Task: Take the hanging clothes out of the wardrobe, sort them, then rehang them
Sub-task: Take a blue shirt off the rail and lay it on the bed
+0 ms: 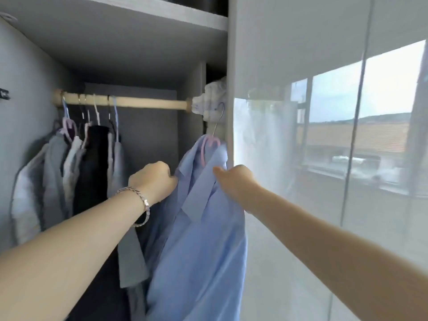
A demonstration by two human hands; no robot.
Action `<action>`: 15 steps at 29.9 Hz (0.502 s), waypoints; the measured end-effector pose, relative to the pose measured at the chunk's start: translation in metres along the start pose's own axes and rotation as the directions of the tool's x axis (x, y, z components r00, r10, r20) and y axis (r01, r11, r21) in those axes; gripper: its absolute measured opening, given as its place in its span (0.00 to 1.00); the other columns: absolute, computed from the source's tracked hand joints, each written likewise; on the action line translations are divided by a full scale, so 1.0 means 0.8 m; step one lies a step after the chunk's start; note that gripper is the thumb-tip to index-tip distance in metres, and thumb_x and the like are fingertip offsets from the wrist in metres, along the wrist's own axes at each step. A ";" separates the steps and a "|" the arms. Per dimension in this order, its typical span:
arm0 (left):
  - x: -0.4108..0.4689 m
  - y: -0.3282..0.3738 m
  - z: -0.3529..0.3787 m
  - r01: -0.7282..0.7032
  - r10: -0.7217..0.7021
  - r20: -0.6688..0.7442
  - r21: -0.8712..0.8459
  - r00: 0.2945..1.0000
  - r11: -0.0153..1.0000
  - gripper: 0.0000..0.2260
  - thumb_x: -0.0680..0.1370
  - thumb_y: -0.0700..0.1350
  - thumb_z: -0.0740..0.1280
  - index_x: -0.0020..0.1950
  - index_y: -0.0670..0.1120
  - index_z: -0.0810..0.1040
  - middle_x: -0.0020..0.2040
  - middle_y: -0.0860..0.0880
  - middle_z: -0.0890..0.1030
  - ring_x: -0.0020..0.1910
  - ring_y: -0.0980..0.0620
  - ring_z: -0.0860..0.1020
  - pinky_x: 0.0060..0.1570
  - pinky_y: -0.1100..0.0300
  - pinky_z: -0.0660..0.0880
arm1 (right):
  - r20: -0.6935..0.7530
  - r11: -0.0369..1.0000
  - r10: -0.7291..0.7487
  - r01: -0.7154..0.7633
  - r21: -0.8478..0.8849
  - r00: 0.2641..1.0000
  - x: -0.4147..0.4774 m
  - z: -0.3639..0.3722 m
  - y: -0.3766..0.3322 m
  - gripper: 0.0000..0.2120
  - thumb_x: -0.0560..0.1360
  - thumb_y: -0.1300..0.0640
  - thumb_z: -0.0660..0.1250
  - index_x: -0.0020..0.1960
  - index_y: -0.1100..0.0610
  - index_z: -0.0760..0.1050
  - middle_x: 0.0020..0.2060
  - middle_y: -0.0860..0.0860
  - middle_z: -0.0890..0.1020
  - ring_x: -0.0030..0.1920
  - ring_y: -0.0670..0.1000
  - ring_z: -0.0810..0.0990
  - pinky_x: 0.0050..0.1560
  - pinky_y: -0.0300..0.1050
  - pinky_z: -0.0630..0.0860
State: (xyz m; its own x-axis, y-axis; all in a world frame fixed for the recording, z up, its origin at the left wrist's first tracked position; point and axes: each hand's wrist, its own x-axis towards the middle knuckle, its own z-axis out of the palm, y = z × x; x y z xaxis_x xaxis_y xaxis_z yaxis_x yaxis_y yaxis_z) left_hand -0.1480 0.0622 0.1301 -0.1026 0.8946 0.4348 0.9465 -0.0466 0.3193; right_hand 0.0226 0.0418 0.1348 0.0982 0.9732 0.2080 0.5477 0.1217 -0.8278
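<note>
Left hand [154, 179], right hand [234, 181] grip creased blue shirt [203, 239].

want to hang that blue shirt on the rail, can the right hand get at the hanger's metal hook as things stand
Probably yes. The metal hook stands bare just above the right hand, nothing between them; but that hand grips the blue shirt and must let go first.
</note>
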 end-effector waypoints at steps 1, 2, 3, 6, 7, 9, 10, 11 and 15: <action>-0.018 0.017 0.014 -0.011 0.012 0.040 -0.018 0.999 1.000 0.11 0.76 0.46 0.58 0.38 0.44 0.75 0.39 0.47 0.82 0.39 0.45 0.81 0.37 0.60 0.71 | -0.005 0.999 0.022 -0.022 -0.034 1.000 -0.023 -0.021 0.021 0.16 0.76 0.47 0.59 0.40 0.59 0.71 0.31 0.51 0.73 0.35 0.53 0.73 0.33 0.39 0.68; -0.038 0.035 0.028 -0.019 0.022 0.087 -0.037 0.996 0.999 0.10 0.76 0.45 0.58 0.37 0.45 0.74 0.39 0.47 0.82 0.39 0.45 0.80 0.37 0.60 0.70 | -0.005 0.996 0.035 -0.035 -0.076 0.999 -0.047 -0.042 0.041 0.17 0.76 0.46 0.60 0.37 0.59 0.70 0.28 0.51 0.72 0.32 0.52 0.73 0.30 0.38 0.68; -0.058 0.055 0.044 -0.030 0.037 0.144 -0.053 0.989 0.998 0.10 0.76 0.45 0.58 0.37 0.46 0.74 0.40 0.47 0.81 0.38 0.46 0.78 0.35 0.61 0.69 | 0.005 0.990 0.035 -0.034 -0.135 0.999 -0.072 -0.061 0.061 0.20 0.76 0.45 0.61 0.33 0.59 0.69 0.24 0.51 0.71 0.28 0.51 0.71 0.25 0.36 0.66; -0.122 0.118 0.082 -0.128 0.136 0.257 -0.050 0.957 0.991 0.11 0.78 0.46 0.58 0.40 0.45 0.75 0.41 0.47 0.80 0.37 0.48 0.74 0.35 0.61 0.69 | 0.052 0.960 0.076 -0.059 -0.275 0.996 -0.143 -0.107 0.112 0.25 0.76 0.44 0.60 0.26 0.58 0.65 0.11 0.48 0.63 0.21 0.49 0.64 0.14 0.33 0.56; -0.142 0.136 0.092 -0.175 0.181 0.257 -0.047 0.949 0.984 0.11 0.79 0.48 0.59 0.44 0.45 0.77 0.44 0.46 0.81 0.39 0.48 0.75 0.39 0.59 0.72 | 0.051 0.954 0.103 -0.084 -0.287 0.993 -0.164 -0.121 0.126 0.25 0.75 0.44 0.61 0.26 0.57 0.64 0.11 0.48 0.62 0.21 0.49 0.63 0.14 0.33 0.54; -0.173 0.165 0.108 -0.245 0.246 0.300 -0.044 0.922 0.969 0.13 0.80 0.48 0.58 0.41 0.50 0.79 0.44 0.45 0.83 0.40 0.47 0.79 0.46 0.55 0.75 | 0.030 0.941 0.125 -0.109 -0.321 0.992 -0.198 -0.150 0.150 0.26 0.75 0.43 0.61 0.24 0.56 0.62 0.15 0.47 0.62 0.22 0.49 0.61 0.15 0.34 0.54; -0.186 0.175 0.116 -0.257 0.257 0.353 -0.048 0.900 0.965 0.18 0.80 0.47 0.57 0.32 0.51 0.78 0.37 0.46 0.84 0.38 0.46 0.80 0.46 0.55 0.76 | 0.017 0.931 0.136 -0.122 -0.344 0.991 -0.213 -0.165 0.161 0.27 0.75 0.43 0.61 0.24 0.56 0.61 0.16 0.47 0.61 0.22 0.49 0.60 0.15 0.35 0.55; -0.199 0.183 0.124 -0.249 0.254 0.407 -0.068 0.877 0.966 0.21 0.79 0.47 0.57 0.25 0.50 0.75 0.29 0.48 0.82 0.35 0.46 0.81 0.45 0.56 0.77 | 0.002 0.921 0.153 -0.142 -0.361 0.988 -0.227 -0.179 0.171 0.27 0.75 0.42 0.62 0.23 0.56 0.60 0.16 0.47 0.61 0.22 0.49 0.59 0.15 0.35 0.55; -0.241 0.219 0.140 -0.260 0.318 0.480 -0.186 0.818 0.948 0.16 0.76 0.46 0.58 0.31 0.44 0.77 0.30 0.48 0.83 0.33 0.46 0.82 0.41 0.57 0.77 | -0.082 0.887 0.267 -0.279 -0.368 0.960 -0.280 -0.225 0.206 0.28 0.75 0.42 0.63 0.23 0.56 0.61 0.20 0.48 0.63 0.22 0.48 0.61 0.20 0.37 0.58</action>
State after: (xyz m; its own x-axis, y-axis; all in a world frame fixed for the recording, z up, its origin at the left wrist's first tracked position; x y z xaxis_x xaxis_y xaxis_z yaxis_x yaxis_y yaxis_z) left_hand 0.0716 -0.0686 0.0079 0.3641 0.9298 0.0531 0.8668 -0.3592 0.3459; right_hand 0.2402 -0.1915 0.0452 0.3087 0.9509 0.0209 0.7641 -0.2348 -0.6009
